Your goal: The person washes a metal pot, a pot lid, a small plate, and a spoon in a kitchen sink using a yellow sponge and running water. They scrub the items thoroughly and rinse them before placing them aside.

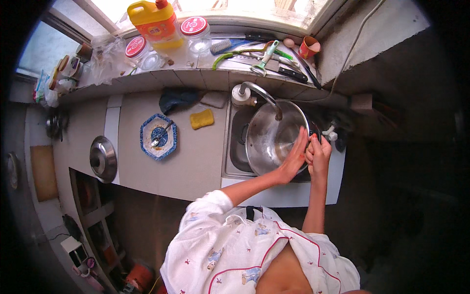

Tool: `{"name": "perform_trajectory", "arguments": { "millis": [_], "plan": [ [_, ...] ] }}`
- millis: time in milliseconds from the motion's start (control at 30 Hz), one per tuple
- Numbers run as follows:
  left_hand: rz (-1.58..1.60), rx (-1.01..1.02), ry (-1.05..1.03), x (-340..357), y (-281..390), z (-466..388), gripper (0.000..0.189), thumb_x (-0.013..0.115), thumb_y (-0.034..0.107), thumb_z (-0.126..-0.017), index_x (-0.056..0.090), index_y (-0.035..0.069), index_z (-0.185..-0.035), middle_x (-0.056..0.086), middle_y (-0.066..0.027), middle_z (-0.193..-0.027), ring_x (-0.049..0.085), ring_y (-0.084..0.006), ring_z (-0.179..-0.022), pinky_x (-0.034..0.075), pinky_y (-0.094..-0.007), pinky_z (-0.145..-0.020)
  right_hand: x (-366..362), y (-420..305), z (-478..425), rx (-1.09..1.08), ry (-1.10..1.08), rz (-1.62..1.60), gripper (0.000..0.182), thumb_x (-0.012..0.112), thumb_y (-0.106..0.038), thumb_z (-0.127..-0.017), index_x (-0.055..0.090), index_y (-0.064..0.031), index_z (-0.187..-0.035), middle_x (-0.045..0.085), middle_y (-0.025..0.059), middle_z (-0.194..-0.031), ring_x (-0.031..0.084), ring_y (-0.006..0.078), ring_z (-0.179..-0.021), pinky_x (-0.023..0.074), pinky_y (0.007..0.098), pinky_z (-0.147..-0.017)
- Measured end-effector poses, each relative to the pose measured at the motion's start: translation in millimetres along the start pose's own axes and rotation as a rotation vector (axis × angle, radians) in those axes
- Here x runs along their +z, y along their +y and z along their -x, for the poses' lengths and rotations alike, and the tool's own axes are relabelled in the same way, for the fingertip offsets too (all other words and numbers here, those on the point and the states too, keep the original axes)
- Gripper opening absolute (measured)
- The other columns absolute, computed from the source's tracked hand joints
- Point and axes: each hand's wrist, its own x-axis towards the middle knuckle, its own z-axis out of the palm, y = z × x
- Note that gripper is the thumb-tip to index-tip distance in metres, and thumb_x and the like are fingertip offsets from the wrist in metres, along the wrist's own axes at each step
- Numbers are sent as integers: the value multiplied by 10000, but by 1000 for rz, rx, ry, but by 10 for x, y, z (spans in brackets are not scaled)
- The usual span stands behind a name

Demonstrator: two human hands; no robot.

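A large stainless steel pot (270,147) sits tilted in the metal sink (238,165), under the curved faucet (262,93). My right hand (318,152) grips the pot's dark side handle at its right rim. My left hand (295,158) is flat, fingers extended together, against the inside of the pot near that same rim. A yellow sponge (201,118) lies on the counter left of the sink. Further left, a blue-and-white hexagonal dish (147,145) holds a metal spoon (156,141) and food residue.
A domed metal lid (104,156) lies at the counter's left. A dark cloth (176,101) is by the back wall. The sill above bears a green peeler (270,53), knives, red-lidded glass jars (200,42), a yellow jug (156,24) and a red cup (308,47).
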Motion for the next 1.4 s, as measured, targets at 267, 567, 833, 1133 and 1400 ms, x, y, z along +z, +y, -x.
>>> {"name": "perform_trajectory", "arguments": {
  "millis": [267, 567, 833, 1133, 1400],
  "plan": [
    [-718, 77, 423, -532, -818, -758, 717, 538, 131, -815, 192, 70, -1440, 114, -213, -1487, 111, -352, -1381, 84, -478, -1101, -95, -81, 146, 38, -51, -58, 179, 506, -203, -929, 467, -39, -869, 319, -49, -548, 264, 23, -372, 188, 199, -334],
    [-1248, -93, 123, -917, -1162, 348, 531, 573, 32, -710, 496, 43, -1235, 99, -167, -1500, 94, -356, -1383, 163, -533, -1081, -100, -80, 134, 36, -47, -79, 201, 534, -220, -918, 465, -43, -850, 335, -50, -538, 273, 21, -367, 190, 195, -327],
    [-578, -508, 637, -1346, -826, -269, 368, 591, 291, -834, 628, -4, -616, 640, -161, -692, 618, -344, -707, 462, -441, -741, -167, -50, 135, 52, 42, -52, 187, 531, -204, -913, 467, -40, -851, 341, -46, -536, 279, 26, -363, 190, 197, -327],
    [-57, -624, 913, -1651, -1272, -569, 456, 656, 423, -790, 613, 16, -588, 572, -37, -547, 544, -138, -535, 411, -305, -547, -205, -50, 135, 54, 5, -96, 182, 531, -196, -911, 472, -34, -851, 331, -51, -527, 262, 23, -362, 178, 197, -323],
    [153, -704, 908, -1679, -1255, -643, 323, 679, 317, -756, 631, -1, -730, 596, -48, -641, 545, -148, -569, 406, -296, -548, -207, -8, 111, 60, -7, -106, 163, 530, -185, -911, 471, -43, -853, 324, -56, -524, 248, 19, -354, 163, 199, -318]
  ]
}}
